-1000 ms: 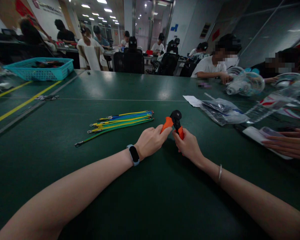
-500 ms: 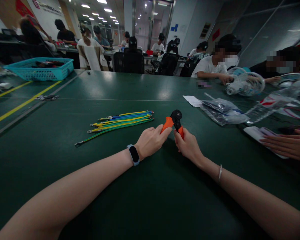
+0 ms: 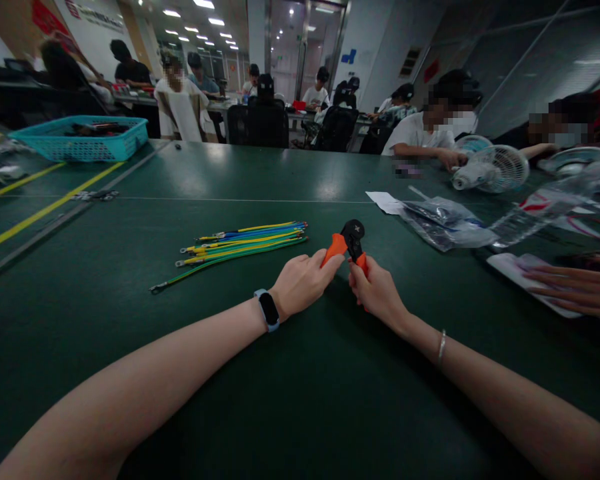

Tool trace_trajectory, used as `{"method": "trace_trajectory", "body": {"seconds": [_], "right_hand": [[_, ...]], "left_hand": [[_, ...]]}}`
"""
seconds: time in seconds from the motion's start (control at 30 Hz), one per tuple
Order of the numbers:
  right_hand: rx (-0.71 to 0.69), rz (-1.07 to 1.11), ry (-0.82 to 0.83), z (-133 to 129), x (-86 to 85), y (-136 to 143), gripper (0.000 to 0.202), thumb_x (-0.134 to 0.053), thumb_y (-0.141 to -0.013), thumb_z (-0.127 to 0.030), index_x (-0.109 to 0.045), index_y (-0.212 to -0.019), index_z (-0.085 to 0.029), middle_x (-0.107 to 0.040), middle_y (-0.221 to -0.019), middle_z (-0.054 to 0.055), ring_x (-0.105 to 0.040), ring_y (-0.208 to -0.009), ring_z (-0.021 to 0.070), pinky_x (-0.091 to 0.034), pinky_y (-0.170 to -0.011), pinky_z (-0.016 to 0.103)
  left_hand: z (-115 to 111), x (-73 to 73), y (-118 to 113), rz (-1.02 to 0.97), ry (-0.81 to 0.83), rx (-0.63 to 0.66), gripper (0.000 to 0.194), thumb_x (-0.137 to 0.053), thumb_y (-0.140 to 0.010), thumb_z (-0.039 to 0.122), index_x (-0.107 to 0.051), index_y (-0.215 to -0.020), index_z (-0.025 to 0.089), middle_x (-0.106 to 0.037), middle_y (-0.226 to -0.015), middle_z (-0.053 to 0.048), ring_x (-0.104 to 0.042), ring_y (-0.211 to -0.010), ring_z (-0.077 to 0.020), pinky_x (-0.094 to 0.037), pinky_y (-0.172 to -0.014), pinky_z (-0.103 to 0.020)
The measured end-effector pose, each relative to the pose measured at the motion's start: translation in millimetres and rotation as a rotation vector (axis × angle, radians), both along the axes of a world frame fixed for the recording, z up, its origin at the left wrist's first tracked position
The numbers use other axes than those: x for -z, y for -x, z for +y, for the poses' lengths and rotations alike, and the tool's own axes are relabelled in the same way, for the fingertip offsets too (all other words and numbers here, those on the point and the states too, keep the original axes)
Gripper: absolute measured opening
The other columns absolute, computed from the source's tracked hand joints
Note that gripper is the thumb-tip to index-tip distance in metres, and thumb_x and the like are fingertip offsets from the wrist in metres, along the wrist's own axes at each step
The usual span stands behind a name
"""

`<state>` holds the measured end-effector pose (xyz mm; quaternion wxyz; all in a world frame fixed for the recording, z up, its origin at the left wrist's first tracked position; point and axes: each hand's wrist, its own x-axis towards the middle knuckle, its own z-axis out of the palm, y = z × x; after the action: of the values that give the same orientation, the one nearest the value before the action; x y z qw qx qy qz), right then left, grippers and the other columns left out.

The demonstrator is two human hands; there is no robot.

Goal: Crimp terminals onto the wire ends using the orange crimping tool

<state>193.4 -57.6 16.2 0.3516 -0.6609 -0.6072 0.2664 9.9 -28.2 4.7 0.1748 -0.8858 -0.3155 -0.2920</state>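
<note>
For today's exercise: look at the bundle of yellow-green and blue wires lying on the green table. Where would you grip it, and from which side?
Grip the wire bundle near its middle, coming down from above with fingers across the strands. It lies flat on the table, so there is probably no way under it. The strands sit tight together at the right end and fan apart toward the left, so a grip right of centre likely gathers them all.

A bundle of coloured wires is laid on the green table just left of the hands. Clear plastic bags are seen to their right, a small white fan beyond, and a teal basket far left.
</note>
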Motion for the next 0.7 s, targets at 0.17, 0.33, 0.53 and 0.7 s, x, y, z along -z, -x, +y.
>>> {"method": "trace_trajectory", "body": {"seconds": [0.17, 0.33, 0.53, 0.7], "right_hand": [[0.007, -0.043, -0.008, 0.6, -0.8, -0.3, 0.027, -0.045, -0.095, -0.047, -0.047, -0.083, -0.022, -0.057, -0.061, -0.002, -0.053, -0.039, 0.0119, -0.045, -0.041, 0.027], [0.018, -0.030, -0.011, -1.2, 0.6, -0.8, 0.031, -0.048, -0.093, -0.052, -0.045, -0.083, -0.023, -0.057, -0.062, -0.002, -0.052, -0.040, 0.0124, -0.044, -0.042, 0.029], [0.105, -0.021, -0.185, -0.6, 3.7, -7.6, 0.029, -0.053, -0.090, -0.050, -0.041, -0.083, -0.025, -0.053, -0.063, -0.003, -0.051, -0.051, 0.0136, -0.041, -0.051, 0.029], [0.102, -0.080, -0.425, -7.6, -5.0, -1.8, 0.025, -0.058, -0.087, -0.044, -0.044, -0.095, -0.025, -0.052, -0.073, -0.002, -0.051, -0.062, 0.0166, -0.043, -0.063, 0.034]], "left_hand": [[0.2, 1.0, -0.1, -0.003, 0.002, -0.004, 0.024, -0.047, -0.102, 0.018, -0.054, -0.125, 0.016, -0.067, -0.105, -0.007, -0.065, -0.076, -0.0151, -0.050, -0.066, -0.028], [-0.1, 0.6, -0.5, -0.018, 0.004, -0.004, 0.024, -0.045, -0.104, 0.020, -0.053, -0.125, 0.016, -0.069, -0.105, -0.007, -0.067, -0.078, -0.0147, -0.050, -0.066, -0.027], [0.4, 0.7, -5.3, -0.153, 0.051, 0.011, 0.033, -0.043, -0.105, 0.026, -0.044, -0.135, 0.012, -0.070, -0.119, -0.013, -0.071, -0.079, -0.0162, -0.054, -0.067, -0.028], [5.4, 5.5, -6.6, -0.270, 0.146, 0.004, 0.043, -0.044, -0.105, 0.028, -0.034, -0.141, 0.008, -0.072, -0.114, -0.016, -0.074, -0.087, -0.0204, -0.058, -0.073, -0.031]]}}
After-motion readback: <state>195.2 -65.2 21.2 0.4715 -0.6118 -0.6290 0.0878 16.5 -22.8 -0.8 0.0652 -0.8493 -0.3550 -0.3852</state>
